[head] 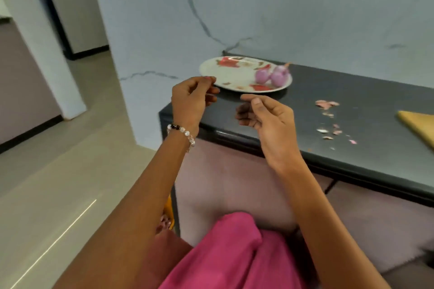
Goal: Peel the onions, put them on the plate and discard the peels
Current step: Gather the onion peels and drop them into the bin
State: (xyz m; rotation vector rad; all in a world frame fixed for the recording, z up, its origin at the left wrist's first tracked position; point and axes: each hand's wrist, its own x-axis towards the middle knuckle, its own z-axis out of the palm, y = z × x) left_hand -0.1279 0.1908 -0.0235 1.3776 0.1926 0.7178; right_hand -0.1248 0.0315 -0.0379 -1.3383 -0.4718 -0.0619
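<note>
Onions [272,75], peeled and purple, lie grouped at the right side of the floral plate [225,73] on the dark countertop [352,105]. Peel scraps [327,103] scattered on the counter, well right of the plate. Left hand [191,98], beaded bracelet [182,134] at wrist, fingers loosely curled, holding nothing visible. Right hand [267,115] raised before the counter edge, fingers relaxed, holding nothing. Yellow board corner [418,124] at far right.
</note>
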